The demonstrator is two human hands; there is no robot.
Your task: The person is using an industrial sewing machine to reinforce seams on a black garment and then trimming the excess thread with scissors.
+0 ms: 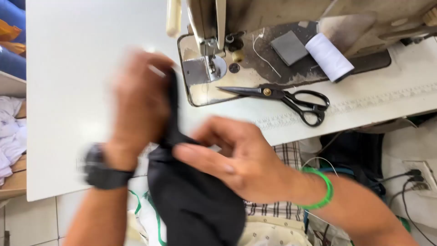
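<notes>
- White worktop fills most of the view, with a printed ruler strip along its near edge at 3 o'clock and tiled floor showing below its corner at 7 o'clock.
- One sewing machine stands at 12 o'clock, its presser foot over a worn metal bed plate.
- One pair of black-handled scissors lies shut on the worktop at 2 o'clock, blades toward the machine.
- One spool of white thread lies on its side at 1 o'clock, just beside one small grey square pad.
- One piece of black cloth hangs off the worktop's near edge at 6 o'clock, its top drawn up into a narrow strip.
- Left hand, blurred, wears a black watch and has its fingers closed round the upper strip of the cloth.
- Right hand, with a green wristband, pinches the cloth where it bunches, fingers partly curled.
- Open worktop lies from 9 to 11 o'clock; the machine and scissors crowd the right side.
- White fabric is heaped on a wooden shelf at 9 o'clock, and cables run to a wall socket at 4 o'clock.
</notes>
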